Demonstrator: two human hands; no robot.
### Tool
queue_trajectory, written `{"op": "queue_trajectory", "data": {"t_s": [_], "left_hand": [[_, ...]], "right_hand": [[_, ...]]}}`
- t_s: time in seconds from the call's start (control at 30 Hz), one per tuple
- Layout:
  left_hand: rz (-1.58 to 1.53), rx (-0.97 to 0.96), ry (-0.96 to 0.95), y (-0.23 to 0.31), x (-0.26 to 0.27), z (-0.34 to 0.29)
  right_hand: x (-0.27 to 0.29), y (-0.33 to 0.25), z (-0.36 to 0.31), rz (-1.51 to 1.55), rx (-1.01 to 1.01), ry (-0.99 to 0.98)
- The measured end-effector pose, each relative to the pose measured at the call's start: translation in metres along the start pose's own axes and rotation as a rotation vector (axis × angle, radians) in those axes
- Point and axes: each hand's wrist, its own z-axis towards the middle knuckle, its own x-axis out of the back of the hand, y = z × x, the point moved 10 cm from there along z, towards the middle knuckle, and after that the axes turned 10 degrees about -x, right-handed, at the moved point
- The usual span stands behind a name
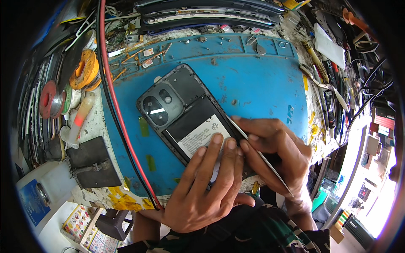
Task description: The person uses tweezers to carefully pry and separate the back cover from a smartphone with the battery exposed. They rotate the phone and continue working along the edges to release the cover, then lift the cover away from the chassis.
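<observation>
A smartphone (190,89) lies aslant with its back cover off. Its camera block (160,104) is at the upper left, and a black and white battery (195,139) shows in the lower half. My left hand (209,187) rests on the battery and the phone's lower end, fingers stretched out and hiding that part. Beside the phone's right edge, my right hand (278,152) is closed round a thin silver pry tool (270,168). One tip of the tool meets the phone's side edge; its other end points down toward my right wrist.
Under the phone is a blue work mat (261,88), with small screws and parts in its far tray. A red and black cable pair (112,97) crosses on the left. Solder spools (52,99) stand farther left. Brushes (322,84) and tools crowd the right; stacked phone panels (211,17) lie behind.
</observation>
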Motion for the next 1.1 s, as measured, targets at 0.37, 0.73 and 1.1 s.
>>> {"op": "queue_trajectory", "data": {"t_s": [0.37,0.73,1.1], "left_hand": [[-0.018,0.044,-0.007,-0.0012,-0.0003,0.0001],[-0.009,0.083,0.026,-0.0031,0.002,0.0017],[-0.02,0.022,0.022,0.0011,0.0008,0.0018]], "right_hand": [[-0.0001,0.0021,-0.0012,0.041,-0.027,0.007],[-0.0014,-0.0043,0.0023,-0.004,0.055,0.009],[-0.0032,-0.003,0.0064,0.001,0.048,-0.002]]}}
